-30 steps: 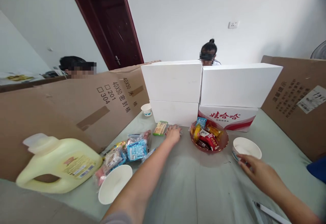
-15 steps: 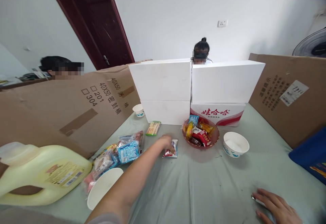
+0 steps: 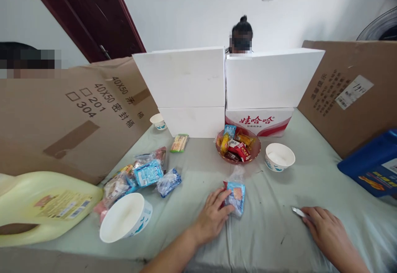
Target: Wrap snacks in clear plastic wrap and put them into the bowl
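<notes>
My left hand is closed on the left edge of a blue, red and clear snack packet, thumb below and fingers on top, on the tablecloth in front of me. To the right, my right hand rests low over the cloth, closed around a small silver-white tool. Only the tool's flat, blade-like end sticks out, so its exact kind is unclear. Beyond the packet stands a reddish see-through bowl of wrapped snacks. A white paper bowl with something white inside is beside it.
At left lie a pile of snack packets, a blue-and-clear packet, a large paper bowl and a yellow jug. White boxes and cardboard wall the table. A blue container stands right; a person sits behind the boxes.
My left hand has drawn back towards me and to the right with the snack packet. My right hand has shifted a little up, and the view has tilted down.
</notes>
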`<state>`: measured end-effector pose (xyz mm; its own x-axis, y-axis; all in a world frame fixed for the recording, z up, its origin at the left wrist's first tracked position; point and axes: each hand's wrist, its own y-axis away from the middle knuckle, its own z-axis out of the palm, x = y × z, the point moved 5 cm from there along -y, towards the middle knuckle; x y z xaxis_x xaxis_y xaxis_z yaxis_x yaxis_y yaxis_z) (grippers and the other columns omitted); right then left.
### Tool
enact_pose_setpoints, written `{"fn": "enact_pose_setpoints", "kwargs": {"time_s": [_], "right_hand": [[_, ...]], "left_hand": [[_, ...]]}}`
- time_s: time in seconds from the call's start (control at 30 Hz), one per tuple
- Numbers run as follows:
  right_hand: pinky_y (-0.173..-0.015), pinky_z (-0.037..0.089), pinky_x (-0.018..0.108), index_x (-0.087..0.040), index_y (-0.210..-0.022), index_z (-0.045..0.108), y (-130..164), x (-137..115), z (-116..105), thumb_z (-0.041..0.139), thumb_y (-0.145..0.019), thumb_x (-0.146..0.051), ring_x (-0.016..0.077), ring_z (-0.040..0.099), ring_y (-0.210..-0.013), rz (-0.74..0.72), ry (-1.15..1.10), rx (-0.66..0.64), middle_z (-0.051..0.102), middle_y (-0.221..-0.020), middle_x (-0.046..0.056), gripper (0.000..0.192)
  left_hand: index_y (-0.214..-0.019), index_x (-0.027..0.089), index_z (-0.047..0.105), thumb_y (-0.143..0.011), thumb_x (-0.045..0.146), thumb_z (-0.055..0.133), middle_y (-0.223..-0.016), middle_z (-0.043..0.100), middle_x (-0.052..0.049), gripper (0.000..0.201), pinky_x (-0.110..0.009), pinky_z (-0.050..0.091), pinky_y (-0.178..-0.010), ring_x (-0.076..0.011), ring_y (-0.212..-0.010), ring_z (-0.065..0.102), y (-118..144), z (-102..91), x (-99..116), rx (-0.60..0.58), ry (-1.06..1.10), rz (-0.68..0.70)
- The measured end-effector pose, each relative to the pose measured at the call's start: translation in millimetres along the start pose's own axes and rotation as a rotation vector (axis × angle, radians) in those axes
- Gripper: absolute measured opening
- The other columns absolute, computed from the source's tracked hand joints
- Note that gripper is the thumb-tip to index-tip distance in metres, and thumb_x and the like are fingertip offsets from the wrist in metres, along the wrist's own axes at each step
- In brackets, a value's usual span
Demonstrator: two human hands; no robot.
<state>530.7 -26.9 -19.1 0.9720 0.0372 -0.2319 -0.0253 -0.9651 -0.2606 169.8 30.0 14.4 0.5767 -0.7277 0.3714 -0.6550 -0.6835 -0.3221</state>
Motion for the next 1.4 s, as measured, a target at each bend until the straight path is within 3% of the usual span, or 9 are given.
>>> {"fn": "enact_pose_setpoints", "kwargs": {"time_s": [0.13,0.27,0.37,0.57,0.73,0.83,0.97,1.13,1.4], "right_hand": [[-0.066,0.052,0.03,-0.028,-0.107,0.061,-23.0,-69.1,-13.1,0.033,-0.097,-0.043,0.0178,0.065,-0.078,-0.073,-0.198,-0.061,0.063,-0.102,0.006,0.033],[-0.064,0.049,0.027,-0.028,-0.113,0.059,-51.9,-164.5,-13.4,0.04,-0.097,-0.03,0.0158,0.064,-0.074,-0.378,-0.211,-0.144,0.061,-0.097,0.003,0.025],[-0.06,0.045,0.025,-0.028,-0.108,0.06,-65.5,-199.5,-6.8,0.045,-0.095,-0.022,0.0146,0.062,-0.07,-0.468,-0.159,-0.193,0.061,-0.094,0.001,0.02],[-0.064,0.044,0.024,-0.027,-0.113,0.06,-66.8,-191.7,7.8,0.047,-0.095,-0.022,0.0147,0.064,-0.073,-0.387,-0.177,-0.26,0.061,-0.091,0.001,0.023],[-0.065,0.045,0.025,-0.028,-0.116,0.059,-61.4,-189.5,13.3,0.048,-0.095,-0.023,0.0155,0.065,-0.076,-0.336,-0.178,-0.28,0.062,-0.091,0.001,0.025],[-0.065,0.044,0.025,-0.028,-0.114,0.061,-60.4,-190.3,12.7,0.048,-0.095,-0.023,0.0156,0.065,-0.077,-0.317,-0.189,-0.278,0.063,-0.09,0.001,0.024],[-0.067,0.044,0.025,-0.028,-0.111,0.062,-58.9,-189.4,12.3,0.045,-0.096,-0.025,0.0158,0.065,-0.079,-0.292,-0.216,-0.316,0.063,-0.091,0.002,0.024],[-0.068,0.044,0.027,-0.025,-0.112,0.062,-62.7,-183.7,15.3,0.04,-0.098,-0.026,0.0177,0.065,-0.081,-0.233,-0.186,-0.338,0.064,-0.094,0.003,0.026],[-0.057,0.039,0.025,-0.023,-0.108,0.059,-55.6,-220.4,3.8,0.04,-0.098,-0.024,0.015,0.065,-0.069,-0.256,-0.11,-0.251,0.064,-0.096,0.004,0.021]], "left_hand": [[-0.116,0.025,0.06,-0.083,0.005,0.048,-0.146,0.036,-0.01,0.04,-0.048,0.042,-0.104,-0.0279,-0.132,0.04,12.4,4.4,-5.4,0.112,0.096,-0.099],[-0.119,0.023,0.059,-0.085,0.007,0.048,-0.142,0.037,-0.011,0.039,-0.041,0.047,-0.1,-0.0252,-0.127,0.046,8.8,2.2,-5.2,0.127,0.151,-0.063],[-0.122,0.023,0.057,-0.088,0.012,0.05,-0.139,0.042,-0.012,0.036,-0.039,0.047,-0.099,-0.0239,-0.122,0.05,12.6,1.6,-5.6,0.125,0.193,-0.09],[-0.126,0.023,0.052,-0.09,0.028,0.057,-0.134,0.049,-0.012,0.037,-0.046,0.039,-0.107,-0.0255,-0.126,0.046,-8.8,-12.1,-29.7,0.17,0.322,-0.233],[-0.147,0.019,0.028,-0.066,0.022,0.08,-0.137,0.049,-0.015,0.096,-0.043,0.043,-0.102,-0.0295,-0.127,0.047,-69.1,-3.3,-61.7,-0.016,0.557,-0.389],[-0.136,0.015,0.047,-0.072,0.014,0.07,-0.103,0.063,-0.008,0.068,-0.032,0.052,-0.082,-0.021,-0.096,0.062,-80.8,3.2,-65.5,-0.028,0.662,-0.38],[-0.094,0.016,0.071,-0.082,0.015,0.055,-0.09,0.057,-0.005,0.02,-0.031,0.05,-0.08,-0.0175,-0.086,0.059,-53.9,-10.3,-47.9,0.083,0.549,-0.269],[-0.114,0.018,0.063,-0.082,0.03,0.065,-0.106,0.056,-0.011,0.035,-0.044,0.048,-0.09,-0.0272,-0.103,0.051,-7.7,-25.6,0.7,0.07,0.138,0.019],[-0.103,0.019,0.063,-0.091,0.019,0.054,-0.09,0.056,-0.007,0.014,-0.036,0.051,-0.077,-0.0215,-0.087,0.053,10.0,-5.6,21.0,0.34,-0.074,-0.12]]}}
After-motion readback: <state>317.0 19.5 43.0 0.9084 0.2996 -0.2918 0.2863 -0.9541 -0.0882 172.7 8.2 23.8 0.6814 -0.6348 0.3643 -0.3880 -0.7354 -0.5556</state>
